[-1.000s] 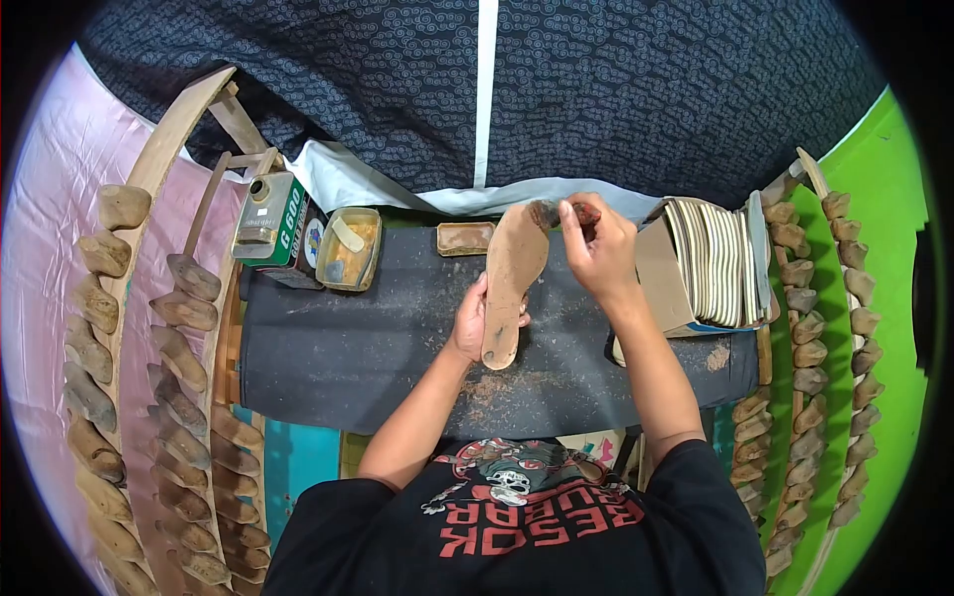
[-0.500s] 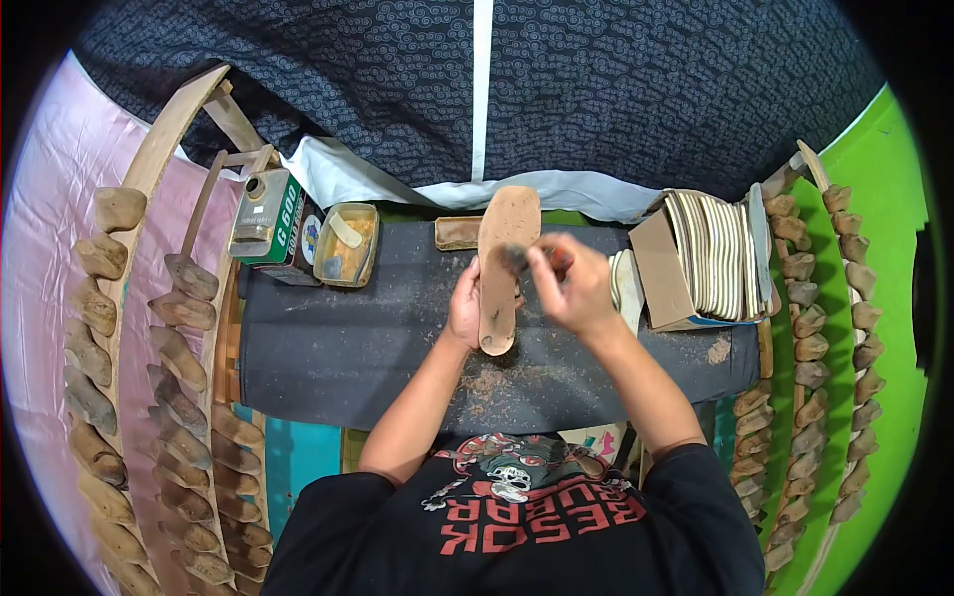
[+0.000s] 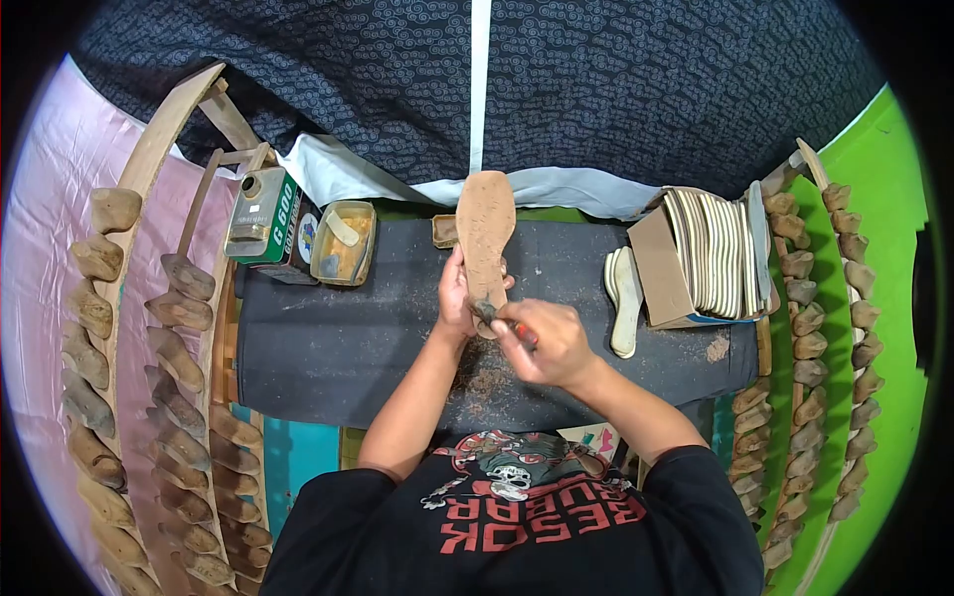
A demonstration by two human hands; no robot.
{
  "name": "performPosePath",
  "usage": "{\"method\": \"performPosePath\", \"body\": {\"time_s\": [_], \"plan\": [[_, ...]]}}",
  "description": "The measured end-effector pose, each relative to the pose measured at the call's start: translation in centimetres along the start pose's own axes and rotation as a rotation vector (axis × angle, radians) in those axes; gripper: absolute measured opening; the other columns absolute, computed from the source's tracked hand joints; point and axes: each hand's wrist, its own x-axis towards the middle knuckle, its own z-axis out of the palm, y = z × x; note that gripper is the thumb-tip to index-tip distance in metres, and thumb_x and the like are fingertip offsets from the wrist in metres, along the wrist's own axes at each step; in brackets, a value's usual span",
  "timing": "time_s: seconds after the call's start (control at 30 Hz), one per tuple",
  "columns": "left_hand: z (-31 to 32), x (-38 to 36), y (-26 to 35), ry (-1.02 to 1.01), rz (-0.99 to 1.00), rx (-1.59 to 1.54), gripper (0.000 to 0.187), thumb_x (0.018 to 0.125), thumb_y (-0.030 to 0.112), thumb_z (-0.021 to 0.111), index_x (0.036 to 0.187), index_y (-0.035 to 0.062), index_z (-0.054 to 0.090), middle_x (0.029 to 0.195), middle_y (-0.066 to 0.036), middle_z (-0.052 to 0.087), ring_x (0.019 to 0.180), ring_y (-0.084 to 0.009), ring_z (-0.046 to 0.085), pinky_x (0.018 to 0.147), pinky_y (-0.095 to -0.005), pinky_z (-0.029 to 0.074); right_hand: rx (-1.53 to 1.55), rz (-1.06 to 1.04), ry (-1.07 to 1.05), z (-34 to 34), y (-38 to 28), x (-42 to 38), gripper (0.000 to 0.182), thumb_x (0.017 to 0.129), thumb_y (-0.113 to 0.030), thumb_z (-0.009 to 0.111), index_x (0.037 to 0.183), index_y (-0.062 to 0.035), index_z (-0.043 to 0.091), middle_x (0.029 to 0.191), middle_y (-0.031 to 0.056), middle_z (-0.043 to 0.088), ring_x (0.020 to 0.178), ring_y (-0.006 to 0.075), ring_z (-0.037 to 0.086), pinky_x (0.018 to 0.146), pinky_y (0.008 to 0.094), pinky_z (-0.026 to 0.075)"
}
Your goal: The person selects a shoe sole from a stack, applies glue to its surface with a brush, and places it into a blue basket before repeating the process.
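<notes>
My left hand [image 3: 454,300] is wrapped round the lower part of a tan shoe sole [image 3: 485,223], which stands nearly upright over the table with its wide end away from me. The sole's face is rough with small dark marks. In my right hand [image 3: 552,343] is a small brush [image 3: 485,310] with a dark head and a reddish handle. Its head lies against the narrow heel end of the sole. My right fingers close round the handle and hide most of it.
A dark cloth covers the table [image 3: 348,348], strewn with brown shavings. A box [image 3: 664,263] of stacked soles stands right, with pale soles [image 3: 624,303] beside it. At left are a metal can [image 3: 263,223] and a tub [image 3: 345,243]. Racks of wooden shoe lasts [image 3: 94,258] flank the table.
The brush has moved from the middle of the sole down to its heel end, with my right hand shifting towards me. The sole has moved slightly left and turned its face more towards me.
</notes>
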Motion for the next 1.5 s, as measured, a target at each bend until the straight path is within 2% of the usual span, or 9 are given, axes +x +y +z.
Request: {"method": "performPosePath", "body": {"time_s": [0.2,0.27,0.37,0.47,0.63,0.83,1.0,1.3,1.5], "plan": [[0.9,0.2,0.2,0.159,0.043,0.109,0.054,0.106,0.052,0.036,0.124,0.0077,0.061,0.099,-0.009,0.068,0.088,-0.0234,0.067,0.080,-0.0386,0.056,-0.075,0.191,0.134,-1.5,2.1,1.3,0.009,0.086,-0.004,0.072,0.091,0.0006,0.065,0.073,0.0112,0.065,0.055,0.0237,0.064,0.051,0.0345,0.051],[0.9,0.4,0.1,0.192,0.089,0.070,0.053,0.106,0.051,0.036,0.125,0.0076,0.060,0.100,-0.010,0.068,0.087,-0.0236,0.067,0.079,-0.0396,0.056,-0.095,0.138,0.135,-1.3,2.0,0.9,0.010,0.086,-0.004,0.072,0.092,0.0006,0.065,0.074,0.0113,0.065,0.056,0.0237,0.064,0.051,0.0345,0.051],[0.8,0.5,0.4,0.067,0.091,-0.021,0.051,0.106,0.049,0.036,0.126,0.0084,0.059,0.102,-0.009,0.068,0.086,-0.0222,0.065,0.077,-0.0410,0.056,-0.062,0.094,0.091,-0.9,0.8,-0.2,0.012,0.083,-0.002,0.072,0.093,0.0002,0.065,0.075,0.0123,0.066,0.057,0.0257,0.064,0.052,0.0357,0.051],[0.1,1.0,1.0,0.153,0.146,0.025,0.049,0.106,0.048,0.036,0.126,0.0096,0.059,0.102,-0.009,0.067,0.085,-0.0214,0.064,0.075,-0.0422,0.056,0.011,0.037,0.081,0.5,0.0,-1.0,0.009,0.084,-0.005,0.072,0.089,-0.0007,0.066,0.073,0.0120,0.066,0.057,0.0272,0.064,0.052,0.0359,0.051],[-0.3,0.4,1.5,0.109,0.148,-0.039,0.047,0.107,0.046,0.035,0.127,0.0112,0.059,0.104,-0.007,0.067,0.090,-0.0201,0.064,0.077,-0.0433,0.056,-0.063,0.240,0.160,-0.6,2.7,0.5,0.010,0.088,-0.008,0.072,0.091,0.0005,0.066,0.070,0.0119,0.065,0.054,0.0228,0.062,0.052,0.0339,0.050],[-0.1,0.2,1.9,0.138,0.187,0.038,0.047,0.107,0.047,0.034,0.127,0.0125,0.059,0.106,-0.005,0.067,0.092,-0.0181,0.064,0.079,-0.0420,0.056,-0.057,0.065,0.161,-1.3,2.2,1.2,0.011,0.083,0.000,0.072,0.090,-0.0003,0.064,0.072,0.0115,0.066,0.055,0.0243,0.062,0.052,0.0335,0.049],[0.0,0.5,2.2,0.128,0.187,-0.044,0.047,0.107,0.046,0.034,0.127,0.0116,0.060,0.103,-0.006,0.067,0.088,-0.0213,0.063,0.074,-0.0432,0.054,-0.010,0.118,0.137,-0.3,1.3,-0.3,0.012,0.083,0.000,0.072,0.092,-0.0003,0.064,0.072,0.0111,0.065,0.055,0.0245,0.062,0.051,0.0336,0.049],[-0.1,0.9,1.2,0.187,0.137,0.068,0.054,0.107,0.054,0.035,0.128,0.0109,0.059,0.101,-0.008,0.065,0.087,-0.0206,0.062,0.078,-0.0431,0.056,-0.053,0.151,0.125,-0.8,1.8,-0.3,0.010,0.084,-0.002,0.073,0.090,-0.0011,0.065,0.069,0.0114,0.065,0.055,0.0258,0.064,0.051,0.0344,0.050],[-0.7,1.3,1.4,0.073,0.108,0.084,0.058,0.105,0.058,0.038,0.132,0.0098,0.056,0.106,-0.008,0.065,0.092,-0.0202,0.063,0.084,-0.0439,0.056,-0.079,0.088,0.162,-0.4,2.0,-0.3,0.012,0.084,0.000,0.072,0.091,-0.0005,0.063,0.070,0.0108,0.063,0.055,0.0258,0.062,0.050,0.0353,0.048]]}}
